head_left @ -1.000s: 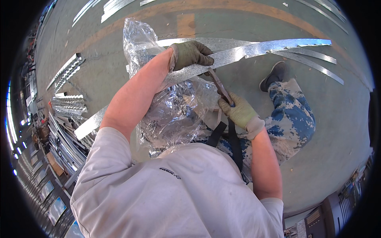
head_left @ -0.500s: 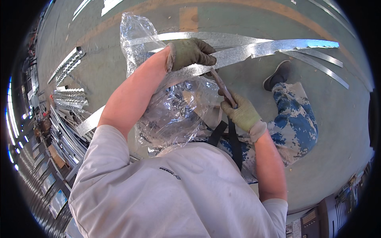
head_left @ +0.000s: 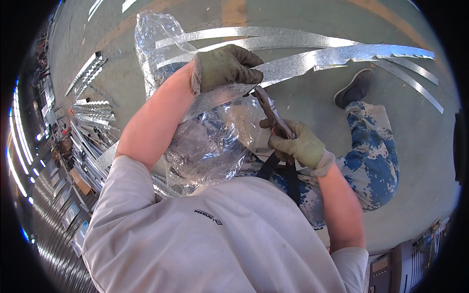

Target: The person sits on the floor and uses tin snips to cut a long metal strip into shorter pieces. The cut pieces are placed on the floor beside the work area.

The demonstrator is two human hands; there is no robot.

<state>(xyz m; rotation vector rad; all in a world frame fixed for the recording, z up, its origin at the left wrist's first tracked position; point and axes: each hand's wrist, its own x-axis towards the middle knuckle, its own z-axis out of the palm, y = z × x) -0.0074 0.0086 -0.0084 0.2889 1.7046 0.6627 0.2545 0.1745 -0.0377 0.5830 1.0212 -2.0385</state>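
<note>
My left hand [head_left: 227, 68], in a greenish work glove, is closed on a long silvery sheet-metal strip [head_left: 298, 63]. The strip runs across in front of me and reaches far to the right. My right hand [head_left: 300, 146], gloved too, grips the handles of a worn pair of metal snips [head_left: 272, 111]. The jaws of the snips are at the strip's near edge, just right of my left fingers. Whether they bite into the metal I cannot tell. Clear plastic film [head_left: 210, 146] covers my left leg beneath the strip.
More thin metal strips [head_left: 220, 33] lie on the green floor [head_left: 415, 146] beyond and to the right. Corrugated metal pieces [head_left: 93, 112] and a pile of long profiles [head_left: 88, 151] lie at the left. My right shoe [head_left: 354, 88] stands near the strip.
The strip now reaches farther right. My left hand has shifted slightly left, and the snips' jaws have moved left and a little down with it. Both hands keep their hold.
</note>
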